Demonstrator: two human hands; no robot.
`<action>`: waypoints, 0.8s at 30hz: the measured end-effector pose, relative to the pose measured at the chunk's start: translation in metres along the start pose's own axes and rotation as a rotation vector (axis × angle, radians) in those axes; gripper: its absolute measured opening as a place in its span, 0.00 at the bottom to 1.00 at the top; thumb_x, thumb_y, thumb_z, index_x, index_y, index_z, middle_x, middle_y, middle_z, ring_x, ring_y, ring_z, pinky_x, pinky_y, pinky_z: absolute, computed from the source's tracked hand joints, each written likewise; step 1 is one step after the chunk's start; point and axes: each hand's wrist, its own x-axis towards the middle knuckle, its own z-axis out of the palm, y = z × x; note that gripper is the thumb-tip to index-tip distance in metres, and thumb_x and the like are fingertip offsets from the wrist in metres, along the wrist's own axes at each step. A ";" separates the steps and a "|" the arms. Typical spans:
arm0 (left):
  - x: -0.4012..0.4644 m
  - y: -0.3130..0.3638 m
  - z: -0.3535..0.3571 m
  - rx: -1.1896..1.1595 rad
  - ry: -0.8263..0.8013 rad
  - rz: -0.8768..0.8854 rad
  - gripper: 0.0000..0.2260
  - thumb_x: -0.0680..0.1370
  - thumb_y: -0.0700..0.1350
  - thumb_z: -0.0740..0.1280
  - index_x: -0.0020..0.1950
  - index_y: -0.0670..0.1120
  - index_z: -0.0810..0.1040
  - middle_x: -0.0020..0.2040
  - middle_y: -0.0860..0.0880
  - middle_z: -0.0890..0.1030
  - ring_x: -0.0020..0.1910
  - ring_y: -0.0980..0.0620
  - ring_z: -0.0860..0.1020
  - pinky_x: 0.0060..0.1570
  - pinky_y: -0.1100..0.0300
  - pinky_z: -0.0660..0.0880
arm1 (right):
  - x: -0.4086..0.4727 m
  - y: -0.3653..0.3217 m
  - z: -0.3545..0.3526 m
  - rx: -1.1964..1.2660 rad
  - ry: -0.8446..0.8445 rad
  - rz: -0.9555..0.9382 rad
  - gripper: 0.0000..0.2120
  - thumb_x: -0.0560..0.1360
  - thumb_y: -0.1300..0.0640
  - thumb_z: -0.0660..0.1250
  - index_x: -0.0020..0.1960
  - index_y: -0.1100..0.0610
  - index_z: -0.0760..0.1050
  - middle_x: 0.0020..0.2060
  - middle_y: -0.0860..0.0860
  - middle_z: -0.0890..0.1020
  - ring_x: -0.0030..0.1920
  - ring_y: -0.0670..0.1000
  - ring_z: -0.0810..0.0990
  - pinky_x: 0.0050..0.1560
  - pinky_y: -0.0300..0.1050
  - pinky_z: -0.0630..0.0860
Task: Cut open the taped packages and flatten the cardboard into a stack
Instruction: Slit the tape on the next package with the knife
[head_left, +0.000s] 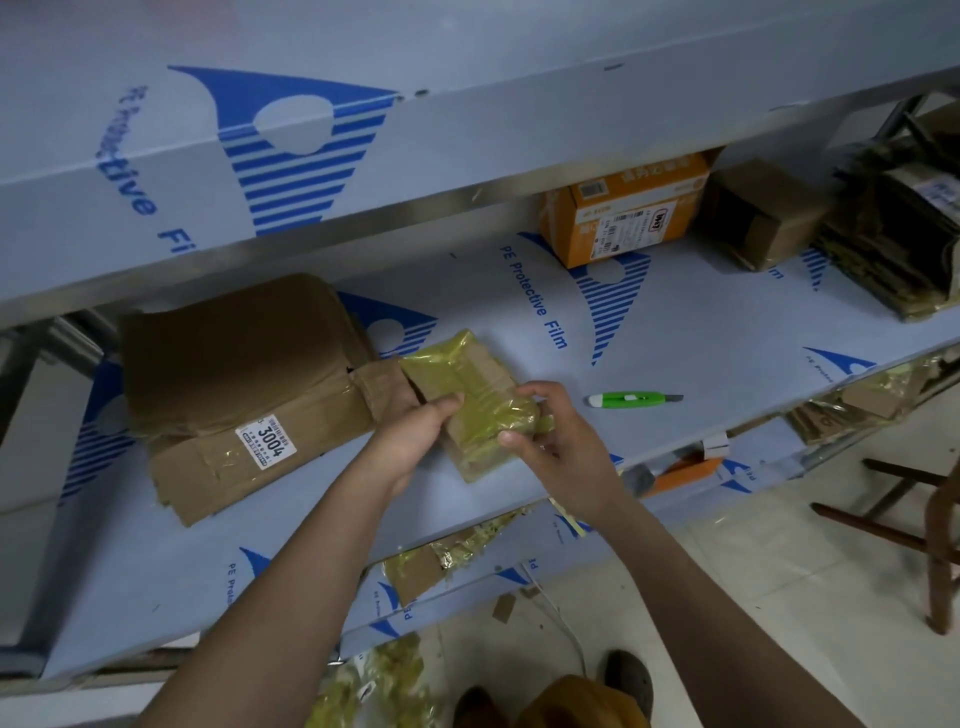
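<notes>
A small cardboard package (470, 382) wrapped in yellowish tape lies on the film-covered shelf (701, 332) in the middle of the view. My left hand (415, 431) grips its left side, thumb on top. My right hand (550, 441) pinches its near right corner, where the tape is bunched. To the left sits a stack of flattened brown cardboard (234, 384) with a white label reading 3004. A green utility knife (631, 399) lies on the shelf to the right of my right hand, untouched.
An orange taped box (623, 208) and a brown box (769, 218) stand at the shelf's back right, beside a dark bundle of cardboard (893, 223). Tape scraps and cardboard lie on the lower shelf (431, 566) and floor. A wooden chair (924, 519) stands at right.
</notes>
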 end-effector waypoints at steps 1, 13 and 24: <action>0.000 -0.005 -0.002 -0.012 -0.012 -0.016 0.24 0.76 0.45 0.71 0.70 0.51 0.67 0.61 0.53 0.80 0.60 0.54 0.78 0.64 0.53 0.73 | 0.000 0.000 -0.004 0.027 -0.042 -0.004 0.19 0.76 0.50 0.72 0.63 0.43 0.69 0.51 0.34 0.79 0.49 0.41 0.81 0.48 0.40 0.78; -0.001 -0.006 0.002 -0.041 0.062 -0.056 0.24 0.77 0.43 0.71 0.70 0.52 0.67 0.61 0.53 0.79 0.61 0.54 0.76 0.62 0.57 0.71 | 0.039 0.039 -0.068 -1.092 0.047 0.387 0.22 0.77 0.63 0.65 0.71 0.58 0.69 0.60 0.58 0.70 0.63 0.58 0.69 0.57 0.53 0.75; -0.004 -0.006 -0.003 -0.041 0.027 -0.082 0.28 0.76 0.44 0.72 0.73 0.53 0.65 0.64 0.54 0.78 0.62 0.55 0.76 0.66 0.55 0.71 | 0.051 -0.031 -0.041 -0.053 0.433 0.026 0.04 0.77 0.62 0.64 0.45 0.57 0.69 0.33 0.48 0.74 0.33 0.49 0.73 0.35 0.44 0.69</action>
